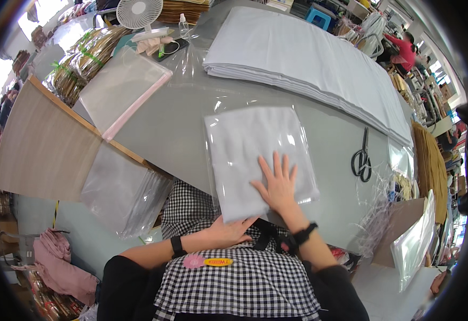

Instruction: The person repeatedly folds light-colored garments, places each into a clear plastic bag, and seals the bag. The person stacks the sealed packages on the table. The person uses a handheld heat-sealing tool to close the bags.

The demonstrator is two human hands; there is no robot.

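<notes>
Before me on the grey table (pixel 157 116) lies folded white fabric in a clear plastic bag (pixel 254 148). My right hand (pixel 279 186) rests flat on its lower right part, fingers spread. At the package's near edge is my left hand (pixel 232 231), palm up, with its fingertips partly hidden by the package; whether it pinches the edge is unclear. A long stack of folded white fabric (pixel 298 60) spans the far side of the table. Black-handled scissors (pixel 363 160) lie to the right of the package.
Clear plastic bags (pixel 125 88) lie at the left, with more bags (pixel 117 192) below them beside a wooden board (pixel 49 140). A white fan (pixel 139 14), a spray bottle (pixel 183 26) and a phone (pixel 172 50) are at the far left. Further right, a person (pixel 404 52) sits.
</notes>
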